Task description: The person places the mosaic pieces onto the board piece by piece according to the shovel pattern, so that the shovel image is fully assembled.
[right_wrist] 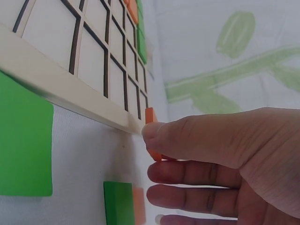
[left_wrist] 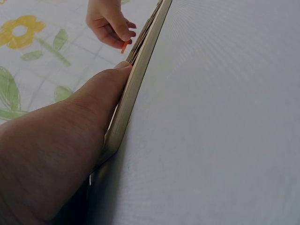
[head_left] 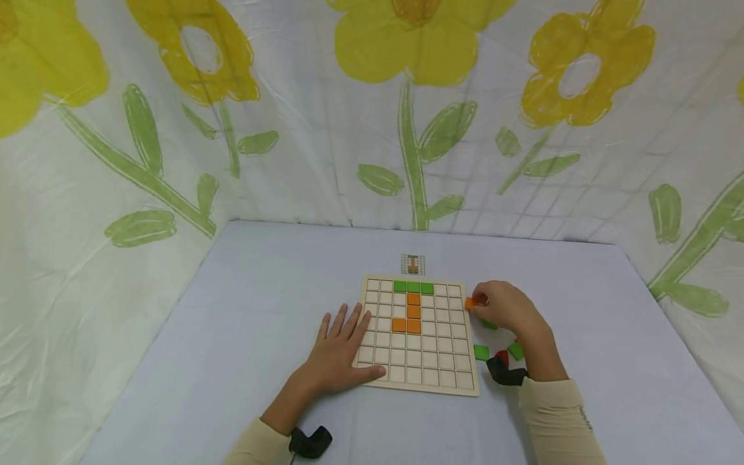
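Note:
A wooden grid board (head_left: 430,336) lies on the table, with three green square tiles (head_left: 413,287) in its top row and several orange square tiles (head_left: 413,312) below them. My left hand (head_left: 337,361) rests with spread fingers on the board's left edge, its thumb on the front left corner. Just off the board's right edge, my right hand (head_left: 511,313) pinches an orange tile (right_wrist: 151,136) between thumb and fingers. Loose green tiles (head_left: 481,352) lie beneath and beside that hand, and the right wrist view shows a green tile (right_wrist: 118,202) in front of an orange one.
Behind the board lies a small pattern card (head_left: 413,264) with a grid. A red piece (head_left: 502,356) sits by the right wrist, partly covered by the black wrist camera (head_left: 507,373). A white cloth with painted flowers (head_left: 407,129) hangs behind the table.

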Motion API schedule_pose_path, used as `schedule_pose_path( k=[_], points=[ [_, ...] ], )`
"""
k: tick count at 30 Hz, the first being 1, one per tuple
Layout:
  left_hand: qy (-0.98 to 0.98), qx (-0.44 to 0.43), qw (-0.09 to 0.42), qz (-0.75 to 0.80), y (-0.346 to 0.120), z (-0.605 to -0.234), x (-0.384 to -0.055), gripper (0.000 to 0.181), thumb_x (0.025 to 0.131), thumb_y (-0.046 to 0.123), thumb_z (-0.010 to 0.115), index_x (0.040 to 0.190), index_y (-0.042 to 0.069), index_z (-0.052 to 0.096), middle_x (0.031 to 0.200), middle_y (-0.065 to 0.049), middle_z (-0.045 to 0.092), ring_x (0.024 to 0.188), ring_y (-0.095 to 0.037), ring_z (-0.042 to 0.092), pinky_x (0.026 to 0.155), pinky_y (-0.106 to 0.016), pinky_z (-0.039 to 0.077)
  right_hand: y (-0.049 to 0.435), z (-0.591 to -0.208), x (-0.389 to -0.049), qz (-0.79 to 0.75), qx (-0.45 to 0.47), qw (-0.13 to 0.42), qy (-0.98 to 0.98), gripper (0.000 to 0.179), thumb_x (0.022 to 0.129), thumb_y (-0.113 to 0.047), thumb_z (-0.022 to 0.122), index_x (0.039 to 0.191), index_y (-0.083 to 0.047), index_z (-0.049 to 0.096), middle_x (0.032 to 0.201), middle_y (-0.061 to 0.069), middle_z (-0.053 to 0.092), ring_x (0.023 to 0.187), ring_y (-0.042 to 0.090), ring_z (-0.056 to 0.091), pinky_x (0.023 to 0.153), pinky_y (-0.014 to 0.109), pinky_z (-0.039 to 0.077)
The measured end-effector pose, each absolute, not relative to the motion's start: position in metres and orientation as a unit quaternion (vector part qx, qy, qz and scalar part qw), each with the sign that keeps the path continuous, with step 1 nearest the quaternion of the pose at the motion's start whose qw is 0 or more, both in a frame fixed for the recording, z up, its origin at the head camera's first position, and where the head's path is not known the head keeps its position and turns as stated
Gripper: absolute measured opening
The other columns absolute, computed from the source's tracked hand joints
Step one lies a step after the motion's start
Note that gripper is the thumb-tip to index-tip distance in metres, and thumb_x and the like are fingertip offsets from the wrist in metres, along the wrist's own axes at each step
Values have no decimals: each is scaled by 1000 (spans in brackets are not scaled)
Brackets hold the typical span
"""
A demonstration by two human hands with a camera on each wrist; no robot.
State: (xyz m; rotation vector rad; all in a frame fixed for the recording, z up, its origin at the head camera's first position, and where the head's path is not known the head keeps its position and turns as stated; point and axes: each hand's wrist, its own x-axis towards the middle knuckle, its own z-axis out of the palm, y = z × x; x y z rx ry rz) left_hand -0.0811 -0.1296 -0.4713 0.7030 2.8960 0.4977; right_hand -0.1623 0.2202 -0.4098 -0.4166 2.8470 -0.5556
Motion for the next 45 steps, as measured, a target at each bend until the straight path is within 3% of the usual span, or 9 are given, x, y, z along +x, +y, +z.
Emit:
schedule_pose_path(
  k=[26, 45],
  points=[
    [958, 230, 64, 156, -130, -471, -81, 108, 86, 80, 49, 162, 9, 17, 168, -11, 6, 152, -36, -1, 116, -61, -1, 204, -409, -159, -192, -158, 105, 963, 20, 88, -16, 75, 101, -1, 73, 92, 5, 69, 84, 23, 61, 78, 46, 52],
    [958, 233, 60, 157, -130, -472, -81, 108, 86, 79, 49, 162, 9, 17, 168, -11, 5, 152, -36, -1, 116, -61, -1, 190, -411, -156, -199, -179, 119, 956, 13, 86, -14, 78, 95, -6, 73, 83, -1, 63, 76, 19, 55, 70, 39, 49]
  ],
)
